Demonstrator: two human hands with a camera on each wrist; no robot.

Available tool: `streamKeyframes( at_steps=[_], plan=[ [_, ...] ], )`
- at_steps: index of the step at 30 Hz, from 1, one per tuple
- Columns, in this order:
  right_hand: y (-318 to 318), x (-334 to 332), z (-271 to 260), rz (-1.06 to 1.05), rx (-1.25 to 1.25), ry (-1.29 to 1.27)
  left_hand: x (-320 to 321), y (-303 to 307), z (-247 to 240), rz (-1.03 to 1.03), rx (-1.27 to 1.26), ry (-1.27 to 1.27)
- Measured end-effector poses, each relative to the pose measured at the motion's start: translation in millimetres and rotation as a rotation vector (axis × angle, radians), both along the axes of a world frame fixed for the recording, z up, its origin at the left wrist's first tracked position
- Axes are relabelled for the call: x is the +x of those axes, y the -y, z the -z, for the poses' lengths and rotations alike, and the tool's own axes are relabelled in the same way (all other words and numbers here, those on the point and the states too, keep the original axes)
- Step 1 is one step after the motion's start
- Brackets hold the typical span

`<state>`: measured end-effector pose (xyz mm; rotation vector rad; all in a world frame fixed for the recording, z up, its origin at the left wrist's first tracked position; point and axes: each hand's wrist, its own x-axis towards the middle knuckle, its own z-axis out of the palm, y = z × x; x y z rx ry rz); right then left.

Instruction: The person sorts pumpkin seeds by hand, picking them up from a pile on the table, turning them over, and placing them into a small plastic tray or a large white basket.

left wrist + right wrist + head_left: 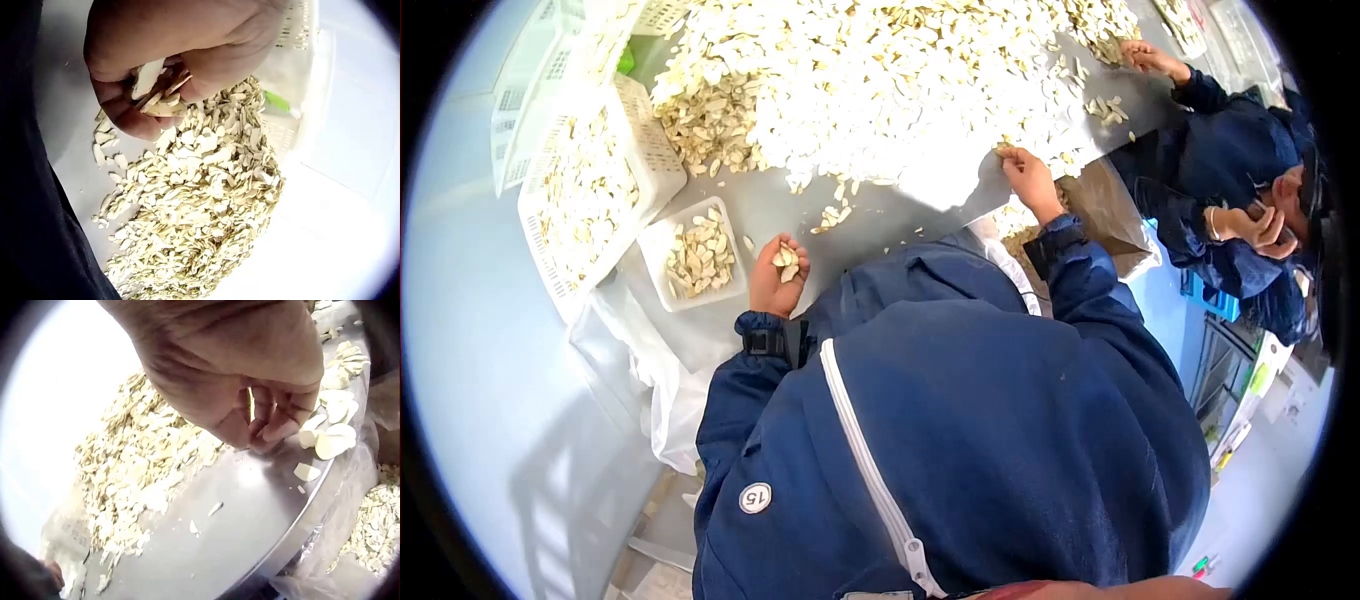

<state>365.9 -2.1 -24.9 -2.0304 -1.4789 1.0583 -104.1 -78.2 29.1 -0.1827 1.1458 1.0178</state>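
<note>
Several pale slices (785,258) lie in the curled fingers of my left hand (776,283), palm up beside the small white tray. The left wrist view shows these slices (164,94) between thumb and fingers of the left hand (181,56). Reaching over the metal table (765,205) near the big heap of slices (880,90), my right hand (1032,182) pinches a small yellowish-brown slice (1003,148) at its fingertips. In the right wrist view the right hand (237,369) has thumb and fingers together just above the metal; the pinched slice is hidden there.
The small white tray (738,262) holds slices, next to a large perforated basket (662,165) of slices at the left. At the table's near edge stands a lined box (1115,215) with slices. Another person's hand (1157,62) touches the heap at the upper right.
</note>
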Motion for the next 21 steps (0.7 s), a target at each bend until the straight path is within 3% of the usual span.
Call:
streamKeyframes(
  at_steps=[2, 8, 11, 12, 15, 21],
  plan=[
    [-11.2, -8.2, -13.4, 0.044, 0.023, -0.021, 5.8, -10.6, -3.7, 0.043, -0.002, -0.015],
    [-46.5, -42.8, -4.0, -0.059, 0.352, 0.341, 18.1, -28.1, -18.0, 0.107, 0.015, -0.057],
    [-49.3, -29.2, 1.5, -0.160, 0.183, 0.306, 14.3, -27.8, -19.7, 0.103, 0.052, -0.028],
    [-48.9, -21.4, 0.9, -0.224, 0.236, 0.343, 14.0, -26.4, -21.2, 0.087, 0.051, -0.038],
    [-46.4, -14.9, -3.6, -0.136, 0.224, 0.370, 15.0, -20.0, -23.8, 0.047, 0.035, -0.058],
    [-71.0, -57.8, 0.1, -0.320, 0.330, 0.382, 19.6, -18.4, -21.3, 0.054, 0.016, -0.058]
  ],
)
